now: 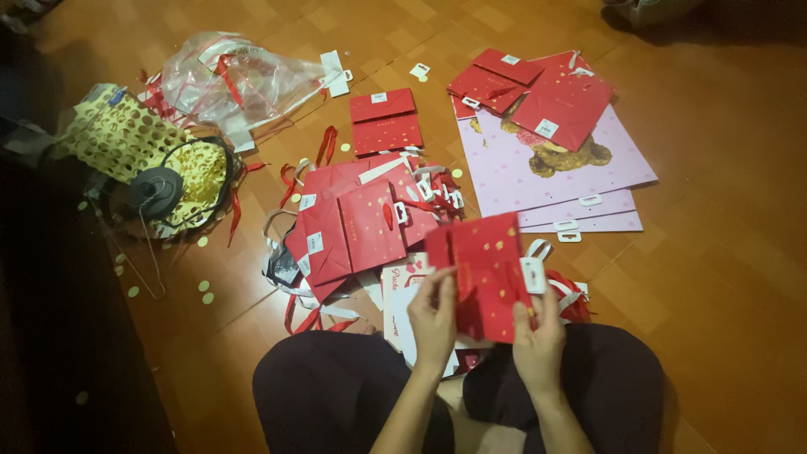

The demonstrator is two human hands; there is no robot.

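Observation:
I sit cross-legged on a wooden floor, and both hands hold a flat red paper gift bag (483, 269) with gold dots above my knees. My left hand (433, 315) pinches the bag's lower left edge. My right hand (538, 336) grips its lower right edge, beside a white tag (533, 275). Just beyond the bag lies a loose heap of similar red bags (357, 227) with white handles and red ribbons.
Large pink flat bags with a bear picture (546, 168) lie at the right, with red bags (538, 92) stacked on them. Two red bags (385, 122) lie apart in the middle. A clear plastic bag (231, 80) and gold-dotted paper with a round black object (151, 160) sit left.

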